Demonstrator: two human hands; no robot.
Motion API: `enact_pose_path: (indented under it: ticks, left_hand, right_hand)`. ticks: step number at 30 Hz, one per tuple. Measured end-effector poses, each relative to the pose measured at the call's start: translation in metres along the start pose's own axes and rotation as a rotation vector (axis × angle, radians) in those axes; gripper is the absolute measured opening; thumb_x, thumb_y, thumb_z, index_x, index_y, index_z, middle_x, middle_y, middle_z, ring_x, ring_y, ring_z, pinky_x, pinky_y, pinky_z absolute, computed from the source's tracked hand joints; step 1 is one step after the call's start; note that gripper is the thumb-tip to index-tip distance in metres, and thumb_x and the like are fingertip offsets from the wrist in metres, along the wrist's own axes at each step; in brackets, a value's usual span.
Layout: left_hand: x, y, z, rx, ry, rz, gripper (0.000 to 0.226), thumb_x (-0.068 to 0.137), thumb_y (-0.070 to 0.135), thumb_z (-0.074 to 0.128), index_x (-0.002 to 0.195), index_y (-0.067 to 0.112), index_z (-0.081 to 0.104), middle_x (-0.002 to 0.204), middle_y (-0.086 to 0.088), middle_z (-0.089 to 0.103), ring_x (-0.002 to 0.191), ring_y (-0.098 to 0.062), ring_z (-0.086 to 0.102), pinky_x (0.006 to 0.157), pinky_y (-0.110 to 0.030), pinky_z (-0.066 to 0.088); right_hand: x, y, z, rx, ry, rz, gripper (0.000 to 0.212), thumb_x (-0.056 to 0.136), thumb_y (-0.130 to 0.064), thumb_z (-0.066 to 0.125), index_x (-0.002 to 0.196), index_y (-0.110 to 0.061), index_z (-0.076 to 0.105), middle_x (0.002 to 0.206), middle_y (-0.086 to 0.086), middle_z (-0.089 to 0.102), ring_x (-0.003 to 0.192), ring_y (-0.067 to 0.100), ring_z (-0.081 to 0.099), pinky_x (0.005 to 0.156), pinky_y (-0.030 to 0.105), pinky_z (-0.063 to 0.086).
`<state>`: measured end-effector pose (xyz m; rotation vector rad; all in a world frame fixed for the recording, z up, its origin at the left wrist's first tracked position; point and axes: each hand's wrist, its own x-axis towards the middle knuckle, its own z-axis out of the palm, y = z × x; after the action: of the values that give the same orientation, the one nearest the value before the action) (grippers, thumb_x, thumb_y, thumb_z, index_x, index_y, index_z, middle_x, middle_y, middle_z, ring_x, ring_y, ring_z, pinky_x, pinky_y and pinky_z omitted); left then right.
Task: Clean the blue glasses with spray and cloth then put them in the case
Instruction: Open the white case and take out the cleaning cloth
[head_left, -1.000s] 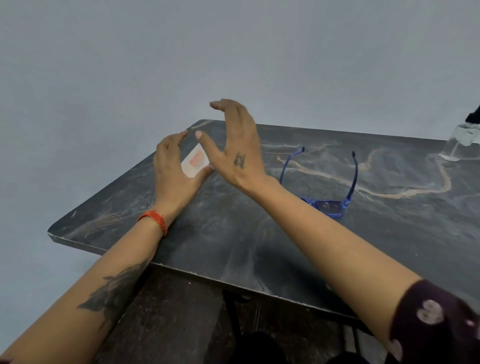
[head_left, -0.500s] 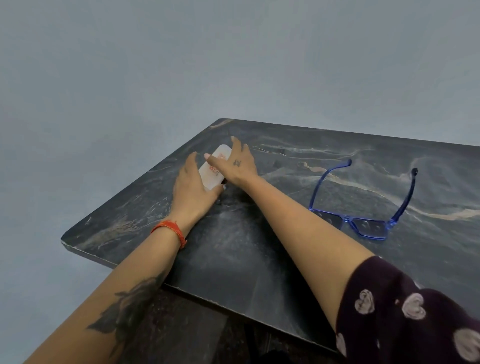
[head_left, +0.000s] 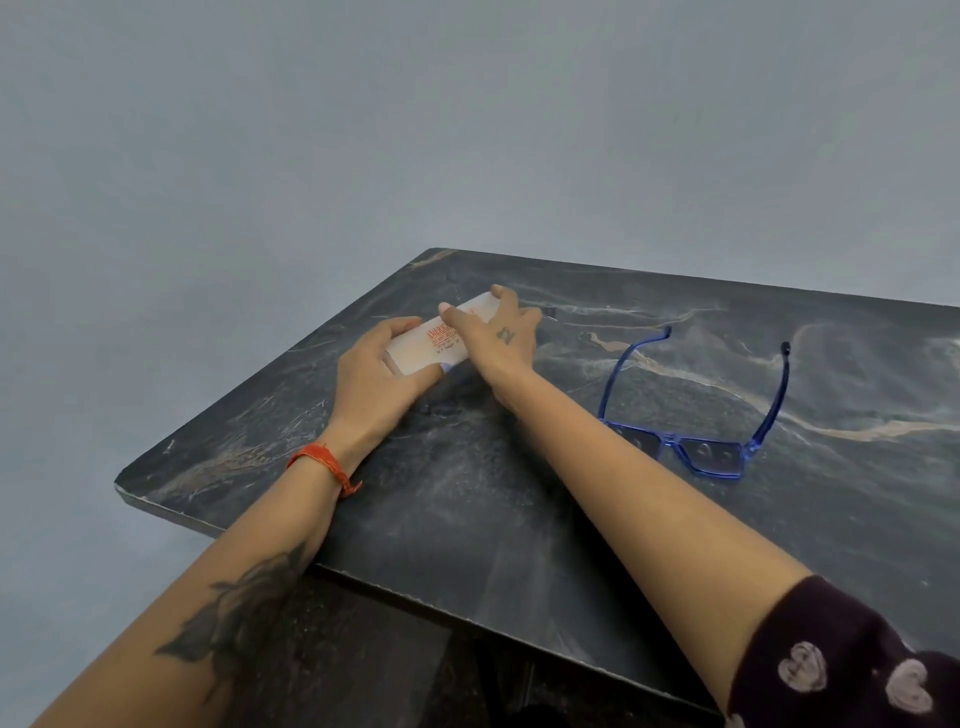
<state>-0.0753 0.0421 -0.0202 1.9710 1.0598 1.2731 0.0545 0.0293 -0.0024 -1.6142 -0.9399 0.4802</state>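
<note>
A white glasses case (head_left: 434, 345) with red lettering lies near the far left corner of the dark marble table (head_left: 467, 509). My left hand (head_left: 376, 382) grips its near end, fingers curled round it. My right hand (head_left: 498, 332) holds its far end, thumb on top and fingers over the far side. The blue glasses (head_left: 696, 415) lie on the table to the right of my right forearm, temples unfolded and pointing away, lenses nearest me. No spray bottle or cloth shows in this view.
The table's left edge and near edge run close to my forearms. A plain grey wall fills the background. Dark floor and a table leg show below the near edge.
Both hands came down from above the table onto the case and now hold it by its ends. The view swung left, so the glasses shifted right and the clear bottle left the frame.
</note>
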Motion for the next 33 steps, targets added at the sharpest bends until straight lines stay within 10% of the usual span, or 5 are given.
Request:
enact_pose_path:
  ticks: [20, 33]
  left_hand:
    - [-0.024, 0.003, -0.018, -0.077, -0.240, -0.038, 0.038, 0.061, 0.028, 0.085, 0.095, 0.030, 0.070, 0.100, 0.009, 0.068, 0.098, -0.010, 0.060, 0.088, -0.025, 0.046]
    - [-0.026, 0.005, -0.015, 0.098, -0.194, 0.006, 0.036, 0.070, 0.028, 0.079, 0.105, 0.026, 0.069, 0.100, 0.012, 0.066, 0.096, -0.002, 0.058, 0.076, -0.004, 0.036]
  right_hand:
    - [-0.073, 0.017, -0.048, -0.305, 0.008, -0.150, 0.074, 0.085, -0.031, 0.063, 0.143, -0.017, 0.021, 0.133, 0.012, 0.028, 0.122, 0.027, 0.035, 0.097, 0.031, 0.034]
    - [-0.062, 0.026, -0.050, -0.584, -0.167, -0.317, 0.053, 0.092, -0.035, 0.053, 0.141, -0.027, 0.036, 0.154, 0.007, 0.014, 0.141, 0.024, 0.009, 0.113, 0.036, 0.015]
